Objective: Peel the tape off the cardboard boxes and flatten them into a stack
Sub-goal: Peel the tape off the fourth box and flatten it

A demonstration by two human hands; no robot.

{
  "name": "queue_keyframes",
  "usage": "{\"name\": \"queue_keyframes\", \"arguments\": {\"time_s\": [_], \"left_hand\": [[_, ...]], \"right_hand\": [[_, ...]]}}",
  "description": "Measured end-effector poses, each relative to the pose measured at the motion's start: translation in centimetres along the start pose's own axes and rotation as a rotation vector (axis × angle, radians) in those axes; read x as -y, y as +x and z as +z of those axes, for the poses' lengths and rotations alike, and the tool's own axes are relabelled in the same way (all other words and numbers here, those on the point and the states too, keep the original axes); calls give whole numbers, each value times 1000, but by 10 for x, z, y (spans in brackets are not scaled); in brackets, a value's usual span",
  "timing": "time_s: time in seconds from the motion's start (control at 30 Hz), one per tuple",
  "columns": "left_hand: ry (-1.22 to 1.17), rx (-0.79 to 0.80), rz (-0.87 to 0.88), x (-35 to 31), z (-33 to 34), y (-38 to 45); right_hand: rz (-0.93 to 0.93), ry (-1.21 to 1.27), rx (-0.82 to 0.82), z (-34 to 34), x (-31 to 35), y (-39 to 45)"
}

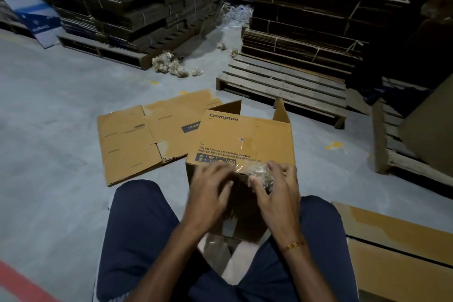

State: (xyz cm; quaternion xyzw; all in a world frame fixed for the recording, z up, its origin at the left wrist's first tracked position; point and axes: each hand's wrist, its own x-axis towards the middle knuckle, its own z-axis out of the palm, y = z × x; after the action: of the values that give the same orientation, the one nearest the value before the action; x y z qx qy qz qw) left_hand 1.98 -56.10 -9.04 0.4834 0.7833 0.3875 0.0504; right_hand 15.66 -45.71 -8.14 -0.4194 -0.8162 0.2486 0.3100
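A Crompton cardboard box (245, 140) is lying on its side on the grey floor (49, 110) between the seated person's knees, with clear tape (241, 152) clinging to its upper face. The right hand (277, 191) is clutching a crumpled wad of peeled tape (260, 174) at the box's near edge, while the blurred left hand (210, 191) is resting beside it, its grip impossible to judge. A flattened box (147, 135) is lying just behind, near wooden pallets (282, 86) carrying bundled cardboard (318, 19).
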Motion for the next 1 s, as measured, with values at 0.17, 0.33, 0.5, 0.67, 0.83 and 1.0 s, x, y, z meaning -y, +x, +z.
{"name": "queue_keyframes", "arguments": {"time_s": [0.17,0.33,0.5,0.67,0.83,1.0], "left_hand": [[484,217,-47,42,-20,27],[492,176,-54,50,-5,27],[466,131,-76,50,-6,24],[452,155,-113,46,-10,28],[423,153,-132,44,-8,29],[429,142,-134,44,-8,28]], "right_hand": [[83,84,11,-8,1,6],[135,134,4,-14,-3,9],[117,187,-45,-8,4,3],[155,293,-109,-2,9,-9],[410,686,-77,10,3,-9],[704,1261,-62,15,6,-16]]}}
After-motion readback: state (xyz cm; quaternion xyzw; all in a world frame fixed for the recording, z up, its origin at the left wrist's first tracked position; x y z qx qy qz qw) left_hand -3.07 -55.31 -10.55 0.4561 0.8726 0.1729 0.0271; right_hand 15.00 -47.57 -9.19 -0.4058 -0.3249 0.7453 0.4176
